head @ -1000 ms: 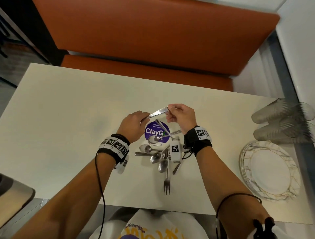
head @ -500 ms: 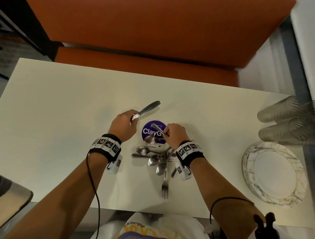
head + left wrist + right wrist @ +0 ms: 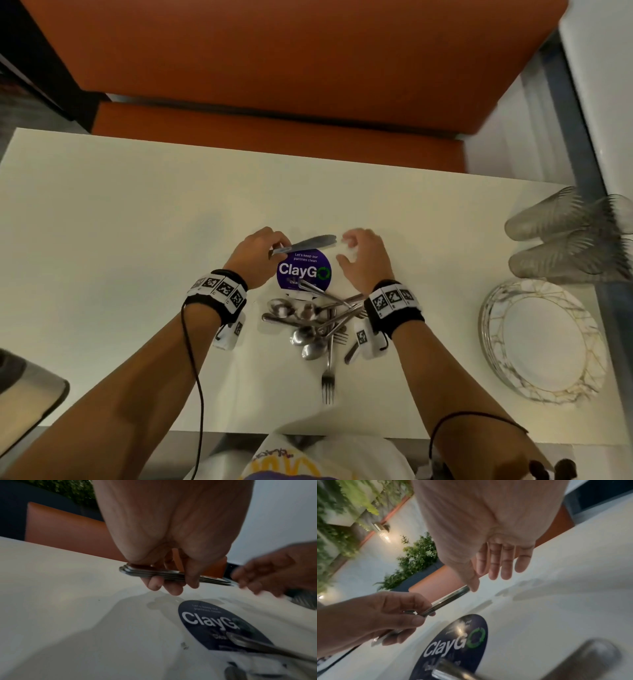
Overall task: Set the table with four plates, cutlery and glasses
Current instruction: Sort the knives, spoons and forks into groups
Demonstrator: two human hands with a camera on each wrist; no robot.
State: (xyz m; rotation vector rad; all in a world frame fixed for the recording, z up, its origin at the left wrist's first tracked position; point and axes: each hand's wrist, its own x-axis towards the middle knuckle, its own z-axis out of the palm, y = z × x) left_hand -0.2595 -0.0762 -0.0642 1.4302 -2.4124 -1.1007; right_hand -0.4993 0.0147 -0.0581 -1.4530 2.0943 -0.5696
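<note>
1. So, L hand (image 3: 258, 255) grips a small bundle of knives (image 3: 308, 244) by the handles, fingers (image 3: 171, 588) curled round them, held just above the counter (image 3: 120, 240) at the far edge of the purple ClayGo sticker (image 3: 304, 271). Left wrist view shows several stacked handles; exact count I can't tell.
2. R hand (image 3: 366, 262) sits just right of the sticker, fingers (image 3: 498, 563) spread apart & holding nothing, thumb near the blade tips.
3. Rest of the cutlery pile (image 3: 315, 325) (spoons, forks, maybe more) lies in a heap on the counter just nearer the person than the sticker, one fork (image 3: 327, 380) pointing out toward the near edge.
4. Plates (image 3: 541, 342) are stacked well to the right of the sticker, at the counter's right end; the glasses (image 3: 565, 240) lie on their sides just beyond the stack.
5. Progress, as I'd judge it: early. Only sorting has begun, w/ knives pulled from the heap. No plate, glass or piece of cutlery sits at any place yet.
6. Left to do: finish sorting spoons & forks, lay 4 plates, put cutlery beside each, stand a glass at each.
</note>
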